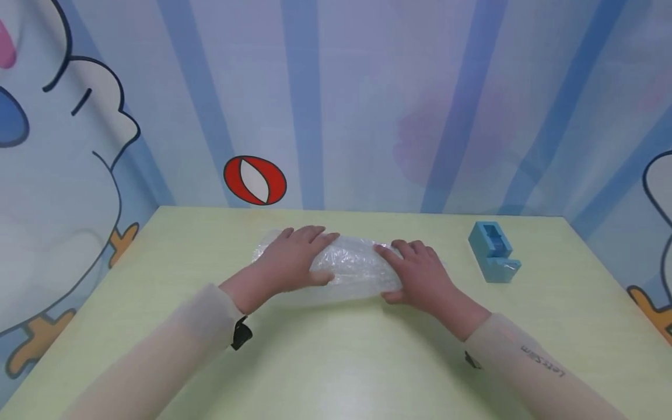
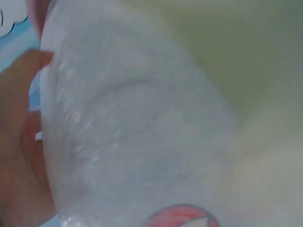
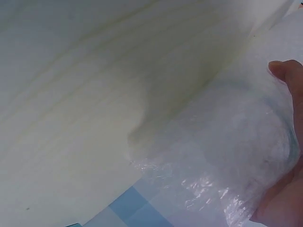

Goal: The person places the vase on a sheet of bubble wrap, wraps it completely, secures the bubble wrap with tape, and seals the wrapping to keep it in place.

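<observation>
Plastic wrap point(image 1: 354, 265) is shining, crinkled, over the middle of the pale table point(image 1: 341, 367). At its nine o'clock end the left hand point(image 1: 294, 262) is gripping it, half-open, fingers curving over; at three o'clock the right hand point(image 1: 422, 277) is gripping likewise. Farther toward three o'clock, a blue tape dispenser point(image 1: 492, 269) is standing apart.

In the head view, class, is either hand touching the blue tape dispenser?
No, the left hand and right hand are on the clear plastic wrap, apart from the tape dispenser.
</observation>
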### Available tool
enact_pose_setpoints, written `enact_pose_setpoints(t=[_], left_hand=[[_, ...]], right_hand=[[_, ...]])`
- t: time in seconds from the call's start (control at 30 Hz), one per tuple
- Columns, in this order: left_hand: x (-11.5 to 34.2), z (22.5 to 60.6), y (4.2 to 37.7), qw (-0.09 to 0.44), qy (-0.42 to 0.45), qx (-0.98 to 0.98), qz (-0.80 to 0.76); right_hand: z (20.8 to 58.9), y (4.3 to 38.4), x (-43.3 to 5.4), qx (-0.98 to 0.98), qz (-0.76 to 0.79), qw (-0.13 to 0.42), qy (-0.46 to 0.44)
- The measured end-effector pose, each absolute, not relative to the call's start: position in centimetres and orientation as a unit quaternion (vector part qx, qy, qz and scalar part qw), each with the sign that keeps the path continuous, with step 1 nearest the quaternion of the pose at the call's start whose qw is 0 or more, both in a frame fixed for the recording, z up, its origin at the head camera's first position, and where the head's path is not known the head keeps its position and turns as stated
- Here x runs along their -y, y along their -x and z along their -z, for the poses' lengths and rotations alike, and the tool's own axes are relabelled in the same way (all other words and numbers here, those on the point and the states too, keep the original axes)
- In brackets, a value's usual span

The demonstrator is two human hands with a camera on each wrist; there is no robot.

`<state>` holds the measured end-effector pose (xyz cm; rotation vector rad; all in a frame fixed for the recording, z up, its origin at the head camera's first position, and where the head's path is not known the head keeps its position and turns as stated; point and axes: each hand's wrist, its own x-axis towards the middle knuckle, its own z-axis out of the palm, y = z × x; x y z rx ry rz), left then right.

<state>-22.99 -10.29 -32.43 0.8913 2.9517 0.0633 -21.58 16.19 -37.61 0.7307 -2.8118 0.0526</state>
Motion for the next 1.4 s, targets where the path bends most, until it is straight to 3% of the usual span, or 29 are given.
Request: enact_pose_setpoints(t=[0.17, 0.37, 0.63, 1.4], left_hand=[[10.6, 34.2, 20.8, -0.076, -0.300, -0.951, 0.008], [10.4, 36.0, 19.7, -0.130, -0.296, -0.946, 0.032], [10.1, 37.3, 19.8, -0.140, -0.282, -0.947, 0.069], [10.2, 36.9, 22.2, -0.114, -0.273, -0.952, 0.083]], right_hand=[[37.4, 21.6, -16.2, 0.963, -0.021, 0.111, -0.245], [37.3, 21.5, -16.3, 0.964, -0.026, 0.111, -0.239], [37.4, 22.0, -16.3, 0.961, -0.038, 0.117, -0.246], [35.7, 23.7, -16.0, 0.970, -0.055, 0.010, -0.237]])
